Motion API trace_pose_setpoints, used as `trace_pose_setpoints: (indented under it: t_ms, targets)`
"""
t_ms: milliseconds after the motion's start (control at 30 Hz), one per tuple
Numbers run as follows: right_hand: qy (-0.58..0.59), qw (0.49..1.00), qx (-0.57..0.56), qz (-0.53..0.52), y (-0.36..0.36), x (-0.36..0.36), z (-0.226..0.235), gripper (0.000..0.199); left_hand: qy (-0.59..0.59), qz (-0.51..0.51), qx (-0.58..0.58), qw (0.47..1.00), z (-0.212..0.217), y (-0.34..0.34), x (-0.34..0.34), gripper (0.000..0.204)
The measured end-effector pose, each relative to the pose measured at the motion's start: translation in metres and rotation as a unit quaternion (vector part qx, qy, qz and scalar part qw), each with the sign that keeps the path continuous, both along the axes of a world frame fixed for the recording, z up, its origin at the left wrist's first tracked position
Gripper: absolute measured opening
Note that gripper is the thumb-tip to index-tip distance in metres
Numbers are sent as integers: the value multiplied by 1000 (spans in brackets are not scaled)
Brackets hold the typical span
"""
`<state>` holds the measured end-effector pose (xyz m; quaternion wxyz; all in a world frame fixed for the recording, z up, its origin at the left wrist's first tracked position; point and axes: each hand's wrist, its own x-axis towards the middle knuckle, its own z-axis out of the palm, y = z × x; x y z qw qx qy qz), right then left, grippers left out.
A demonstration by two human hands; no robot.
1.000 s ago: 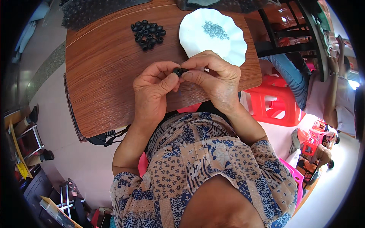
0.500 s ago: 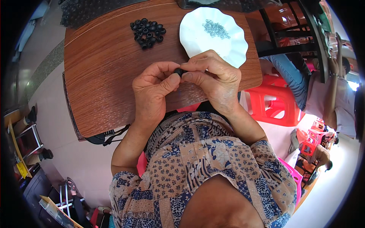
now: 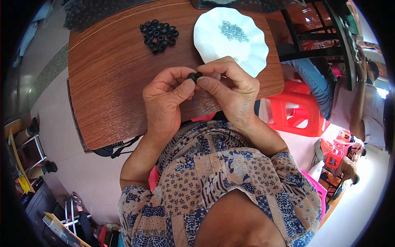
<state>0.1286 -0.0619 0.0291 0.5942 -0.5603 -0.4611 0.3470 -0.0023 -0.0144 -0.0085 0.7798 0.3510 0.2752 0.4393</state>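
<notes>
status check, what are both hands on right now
Left hand and right hand both pinch one small black ring above the wooden table. Pile of black rings and white scalloped dish lie beyond. Nothing blocking.

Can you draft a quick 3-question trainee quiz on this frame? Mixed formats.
1. True or false: the left hand and the right hand both pinch one small black part between their fingertips.
2. Where does the pile of black parts lie? A) in the white dish B) on the wooden table, to the left of the dish C) on the red stool
3. Fill in: the white scalloped dish holds a small heap of tiny ____ pieces.

Key: 1 true. 2 B. 3 grey.
</notes>
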Motion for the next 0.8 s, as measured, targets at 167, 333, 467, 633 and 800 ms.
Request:
trace_pose_setpoints:
  t_ms: [167,333,467,633,800]
  targets:
    - [-159,984,81,5,2,8,-13,23,-8,4,-4,1000,0,-1,2,17]
    - [-237,961,139,-8,5,11,-15,25,-20,-2,-22,1000,1,-1,2,17]
    - [-259,953,157,-6,6,13,-15,26,-28,-21,-47,998,2,0,2,17]
    - [-349,914,204,-13,7,13,-15,28,-37,-22,-65,997,2,0,2,17]
    - [-413,881,230,-32,9,9,-18,34,-21,16,-106,994,10,-3,6,15]
